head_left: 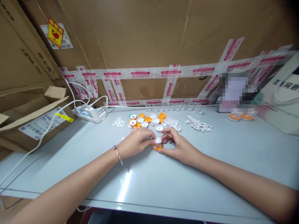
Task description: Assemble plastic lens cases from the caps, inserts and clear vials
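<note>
My left hand [142, 140] pinches a small white round plastic part [158, 140] between thumb and fingers. Directly below it, an orange round cap [157, 147] with pale pieces inside is near the table surface. The thumb of my right hand [175, 143] is at the cap's right edge, while its curled fingers are by the right side of the white part. Just beyond my hands lies a group of white and orange round caps [144, 124]. A heap of small white plastic parts [171, 123] lies to their right.
Clear cups [173, 107] line the back edge. White flat pieces [198, 123] lie right of centre; small white discs [119, 121] lie left. A power strip [91, 115] with cables and an open carton [35, 118] stand at left. Two orange-based containers [240, 116] sit at right.
</note>
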### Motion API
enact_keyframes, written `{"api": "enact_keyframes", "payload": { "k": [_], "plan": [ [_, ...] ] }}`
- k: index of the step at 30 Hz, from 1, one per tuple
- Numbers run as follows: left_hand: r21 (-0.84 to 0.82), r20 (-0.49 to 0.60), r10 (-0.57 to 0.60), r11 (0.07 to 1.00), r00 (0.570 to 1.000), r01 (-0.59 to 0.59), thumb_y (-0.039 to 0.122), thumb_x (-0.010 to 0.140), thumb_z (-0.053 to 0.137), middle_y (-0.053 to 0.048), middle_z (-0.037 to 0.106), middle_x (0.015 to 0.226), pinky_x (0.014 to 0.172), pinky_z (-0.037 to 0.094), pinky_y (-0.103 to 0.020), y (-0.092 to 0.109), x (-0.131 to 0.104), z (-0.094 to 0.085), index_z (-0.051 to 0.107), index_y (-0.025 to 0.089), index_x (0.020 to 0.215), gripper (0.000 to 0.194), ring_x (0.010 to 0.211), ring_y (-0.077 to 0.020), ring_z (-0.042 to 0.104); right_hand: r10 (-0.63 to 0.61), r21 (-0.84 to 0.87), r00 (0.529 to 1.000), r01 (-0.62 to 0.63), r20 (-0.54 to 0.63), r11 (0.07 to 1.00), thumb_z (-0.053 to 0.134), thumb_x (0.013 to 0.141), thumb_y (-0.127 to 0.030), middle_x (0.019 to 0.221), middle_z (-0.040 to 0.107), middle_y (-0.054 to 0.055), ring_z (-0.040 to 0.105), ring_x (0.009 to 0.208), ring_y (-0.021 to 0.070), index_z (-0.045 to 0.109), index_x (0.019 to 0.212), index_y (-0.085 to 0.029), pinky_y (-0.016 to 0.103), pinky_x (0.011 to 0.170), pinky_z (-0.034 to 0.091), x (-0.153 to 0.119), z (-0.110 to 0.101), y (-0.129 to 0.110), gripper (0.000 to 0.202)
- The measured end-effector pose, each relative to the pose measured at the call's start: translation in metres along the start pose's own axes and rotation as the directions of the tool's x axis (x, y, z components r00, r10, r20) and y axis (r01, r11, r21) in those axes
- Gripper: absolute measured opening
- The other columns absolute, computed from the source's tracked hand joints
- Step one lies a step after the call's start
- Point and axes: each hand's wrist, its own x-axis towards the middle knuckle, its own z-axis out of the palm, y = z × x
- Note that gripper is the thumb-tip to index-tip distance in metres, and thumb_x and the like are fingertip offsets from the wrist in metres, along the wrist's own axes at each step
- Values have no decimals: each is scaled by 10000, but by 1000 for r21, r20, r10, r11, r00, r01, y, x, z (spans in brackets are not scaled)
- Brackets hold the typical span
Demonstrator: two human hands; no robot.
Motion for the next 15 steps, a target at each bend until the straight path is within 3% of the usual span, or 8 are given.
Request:
{"api": "enact_keyframes", "payload": {
  "k": [8,15],
  "plan": [
    [245,50,72,966,996,-82,258,885,476,10,666,891,788,311,-283,7,-5,1,624,208,882,156,895,-150,552,-21,-11,1000,21,-17,1000,647,710,-291,872,568,21,561,828,158,363,1081,-231,321,771,474,-1,1,4,471],
    [406,10,201,894,980,-188,251,912,428,5,667,930,756,276,-293,7,-8,4,621,208,894,198,884,-134,554,-15,-4,1000,14,-23,1000,656,711,-310,905,559,28,551,848,158,365,1072,-230,321,780,473,0,2,4,471]
  ]
}}
